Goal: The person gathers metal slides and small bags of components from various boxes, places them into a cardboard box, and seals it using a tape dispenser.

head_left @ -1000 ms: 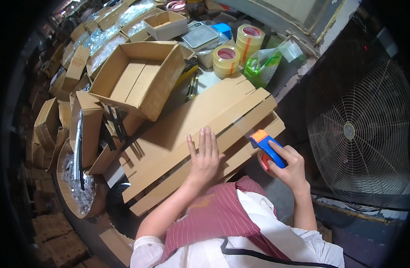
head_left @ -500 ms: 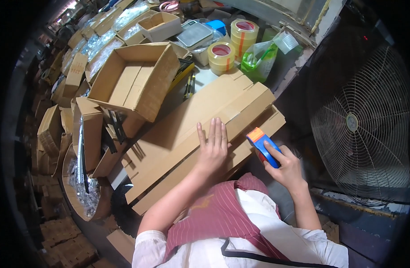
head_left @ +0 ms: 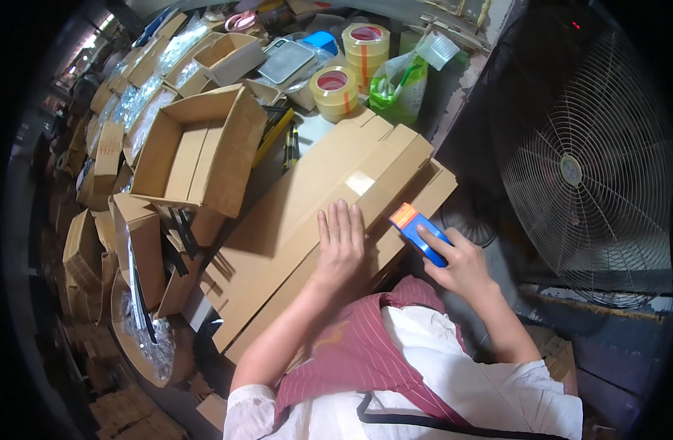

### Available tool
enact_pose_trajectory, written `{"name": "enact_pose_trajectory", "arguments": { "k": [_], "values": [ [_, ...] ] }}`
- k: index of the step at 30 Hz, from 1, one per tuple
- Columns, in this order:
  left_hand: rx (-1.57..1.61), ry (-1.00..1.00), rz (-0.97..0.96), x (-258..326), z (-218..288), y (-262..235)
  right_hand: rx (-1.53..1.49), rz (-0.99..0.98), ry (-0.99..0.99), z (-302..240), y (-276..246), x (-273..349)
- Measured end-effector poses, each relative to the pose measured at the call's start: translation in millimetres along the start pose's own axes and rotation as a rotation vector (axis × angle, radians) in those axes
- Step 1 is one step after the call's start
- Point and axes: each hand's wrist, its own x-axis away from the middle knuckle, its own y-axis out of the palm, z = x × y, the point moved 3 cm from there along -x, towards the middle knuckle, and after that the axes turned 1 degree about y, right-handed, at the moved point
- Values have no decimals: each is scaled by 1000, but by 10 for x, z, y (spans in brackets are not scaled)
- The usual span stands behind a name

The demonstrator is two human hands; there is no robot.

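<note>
Cluttered surface (head_left: pixel 307 136), frame centre: our left hand (head_left: pixel 341 246) flat, open on flattened carton (head_left: pixel 307 213); right hand (head_left: pixel 461 268) grips blue tape dispenser (head_left: pixel 421 233). Risk: carton slides under weak press, tape skews.

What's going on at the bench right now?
A person presses the left hand flat on a closed cardboard box and holds a blue tape dispenser in the right hand at the box's edge. A strip of tape already lies on the box. An open empty carton and tape rolls sit beyond.

flat brown carton (head_left: pixel 314 198) | taped, lying on bench || blue/orange tape dispenser (head_left: pixel 418 233) | at carton's right edge
</note>
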Motion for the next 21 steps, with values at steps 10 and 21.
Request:
{"name": "enact_pose_trajectory", "arguments": {
  "k": [10,21],
  "values": [
    [94,134,-20,-544,-12,183,-82,-1,-33,221,242,-33],
    [131,130,-36,-504,6,285,-122,88,-292,292,-16,105]
  ]
}}
